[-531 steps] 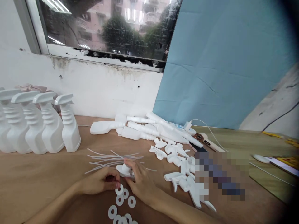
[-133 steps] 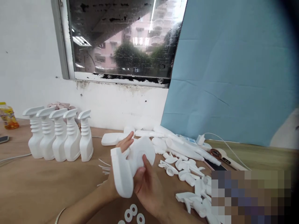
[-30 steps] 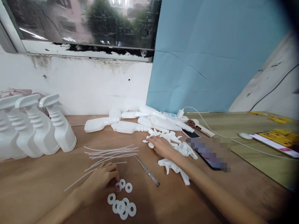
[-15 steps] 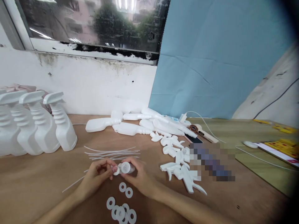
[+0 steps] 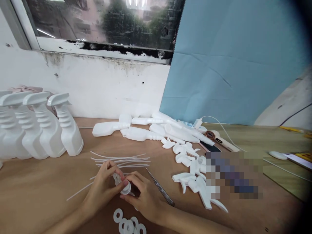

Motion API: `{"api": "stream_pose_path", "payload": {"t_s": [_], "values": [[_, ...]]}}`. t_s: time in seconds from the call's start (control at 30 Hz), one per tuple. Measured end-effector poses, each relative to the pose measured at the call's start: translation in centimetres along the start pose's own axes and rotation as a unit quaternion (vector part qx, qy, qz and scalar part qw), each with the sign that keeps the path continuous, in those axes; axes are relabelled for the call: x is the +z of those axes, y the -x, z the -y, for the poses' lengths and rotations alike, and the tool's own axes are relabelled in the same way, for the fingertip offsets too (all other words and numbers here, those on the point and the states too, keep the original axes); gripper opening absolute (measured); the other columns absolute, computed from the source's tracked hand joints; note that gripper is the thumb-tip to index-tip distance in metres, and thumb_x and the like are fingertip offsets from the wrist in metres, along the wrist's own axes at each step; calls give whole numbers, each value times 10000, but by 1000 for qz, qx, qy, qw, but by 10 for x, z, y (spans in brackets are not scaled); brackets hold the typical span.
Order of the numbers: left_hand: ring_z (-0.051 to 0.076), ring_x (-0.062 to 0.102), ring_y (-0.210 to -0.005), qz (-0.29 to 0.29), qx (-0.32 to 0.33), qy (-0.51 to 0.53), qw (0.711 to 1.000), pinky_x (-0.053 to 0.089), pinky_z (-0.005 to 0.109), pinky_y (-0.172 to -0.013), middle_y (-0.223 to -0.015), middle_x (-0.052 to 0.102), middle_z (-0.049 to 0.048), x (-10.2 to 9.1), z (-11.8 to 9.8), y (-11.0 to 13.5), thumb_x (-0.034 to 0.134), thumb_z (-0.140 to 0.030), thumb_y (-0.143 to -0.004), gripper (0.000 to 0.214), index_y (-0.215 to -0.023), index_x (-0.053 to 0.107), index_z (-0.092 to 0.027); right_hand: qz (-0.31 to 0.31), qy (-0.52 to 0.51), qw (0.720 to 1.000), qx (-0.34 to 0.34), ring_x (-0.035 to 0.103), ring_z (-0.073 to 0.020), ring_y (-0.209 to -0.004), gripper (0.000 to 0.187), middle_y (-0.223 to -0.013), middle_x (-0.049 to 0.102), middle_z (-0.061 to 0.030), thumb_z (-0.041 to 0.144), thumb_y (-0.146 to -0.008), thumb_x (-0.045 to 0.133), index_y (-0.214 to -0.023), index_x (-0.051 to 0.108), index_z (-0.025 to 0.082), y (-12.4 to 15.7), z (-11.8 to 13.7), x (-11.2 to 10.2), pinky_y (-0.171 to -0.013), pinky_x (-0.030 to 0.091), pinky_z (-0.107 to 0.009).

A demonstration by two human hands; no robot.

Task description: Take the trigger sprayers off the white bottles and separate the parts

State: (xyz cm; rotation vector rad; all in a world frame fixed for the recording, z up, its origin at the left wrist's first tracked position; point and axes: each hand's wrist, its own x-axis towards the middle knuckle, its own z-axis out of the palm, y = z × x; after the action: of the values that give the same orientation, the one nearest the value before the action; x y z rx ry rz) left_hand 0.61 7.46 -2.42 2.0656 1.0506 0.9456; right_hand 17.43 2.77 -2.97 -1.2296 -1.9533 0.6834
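Observation:
In front of me my left hand and my right hand meet around a white spray trigger head. Its round collar faces me, with the fingertips of both hands closed on its rim. Fingers cover much of the part, and I cannot tell how a washer sits inside the collar. Below my hands lies a cluster of flat white washers, some overlapping. Thin white tubes lie just beyond my fingers. A slim pointed metal tool rests beside my right hand.
Assembled white spray bottles stand at the left. Bottles without heads lie piled by the wall, and loose trigger heads are heaped at the right. Near them are a phone, a handheld fan and a white cable.
My left hand, which held a washer beside the collar, now grips the trigger head with my right hand. The head is tilted towards me. The pointed tool has come into view.

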Motion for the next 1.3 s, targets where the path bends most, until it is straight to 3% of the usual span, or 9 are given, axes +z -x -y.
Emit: {"api": "stream_pose_path", "payload": {"t_s": [0.13, 0.4, 0.53, 0.63, 0.7, 0.83, 0.93, 1.07, 1.3], "values": [[161, 477, -793, 22, -11, 32, 999, 403, 267, -721, -851, 478, 11, 0, 1, -2, 575, -270, -765, 134, -857, 500, -208, 2, -1, 1000, -7, 540, -154, -966, 339, -1036, 579, -21, 204, -740, 654, -1063, 552, 216, -2, 3, -1, -831, 410, -254], [156, 508, -778, 87, -34, 112, 989, 411, 256, -714, -829, 543, 10, 0, -2, 0, 502, -333, -822, 142, -886, 496, -205, -12, 28, 999, -15, 526, -164, -948, 262, -1011, 572, -22, 177, -768, 594, -1020, 531, 209, 0, 3, -2, -809, 409, -276], [169, 509, -822, 107, -8, 72, 992, 407, 252, -728, -875, 574, 20, -4, 1, 1, 600, -363, -757, 215, -873, 512, -204, -32, 24, 999, -8, 528, -175, -928, 314, -1009, 581, -26, 190, -768, 584, -1065, 482, 210, 2, 0, -1, -794, 412, -299], [143, 500, -734, 116, -4, 53, 992, 397, 226, -647, -820, 573, 8, -3, 6, 0, 611, -367, -749, 221, -811, 493, -192, -31, 17, 999, -4, 537, -183, -915, 311, -997, 589, -27, 184, -759, 588, -1047, 475, 211, 3, -2, 0, -780, 415, -303], [129, 490, -685, 118, 0, 59, 991, 389, 218, -611, -788, 561, -1, -1, 7, 1, 592, -359, -766, 209, -815, 480, -190, -28, 14, 999, 5, 547, -186, -897, 272, -975, 598, -32, 171, -758, 583, -1009, 485, 205, 2, -4, 0, -763, 419, -301], [145, 511, -764, 108, 34, 39, 993, 403, 240, -683, -827, 558, 15, 0, 2, 0, 532, -333, -815, 148, -786, 509, -190, -37, 18, 999, 11, 555, -185, -891, 275, -978, 604, -30, 176, -753, 596, -1003, 485, 206, 2, -5, 2, -757, 422, -302], [153, 518, -820, 83, 60, 25, 994, 404, 259, -745, -851, 549, 27, -1, 0, 0, 449, -298, -863, 172, -753, 522, -189, -40, 32, 999, -2, 554, -186, -896, 286, -968, 603, -28, 180, -743, 615, -999, 489, 204, 3, -5, 3, -758, 425, -301], [155, 522, -838, 34, 49, 13, 998, 413, 263, -751, -878, 550, 28, 0, 1, 0, 491, -267, -840, 72, -845, 506, -197, -35, 43, 998, -22, 548, -191, -917, 310, -986, 594, -40, 164, -736, 620, -1014, 488, 193, 4, -4, 3, -774, 428, -309], [169, 512, -866, 68, 81, -53, 993, 408, 291, -775, -889, 544, 43, 0, -4, -1, 437, -268, -868, 151, -793, 541, -190, -51, 43, 997, -31, 563, -182, -845, 283, -928, 603, -37, 180, -736, 635, -972, 479, 193, 4, -3, 4, -740, 438, -300]]}}
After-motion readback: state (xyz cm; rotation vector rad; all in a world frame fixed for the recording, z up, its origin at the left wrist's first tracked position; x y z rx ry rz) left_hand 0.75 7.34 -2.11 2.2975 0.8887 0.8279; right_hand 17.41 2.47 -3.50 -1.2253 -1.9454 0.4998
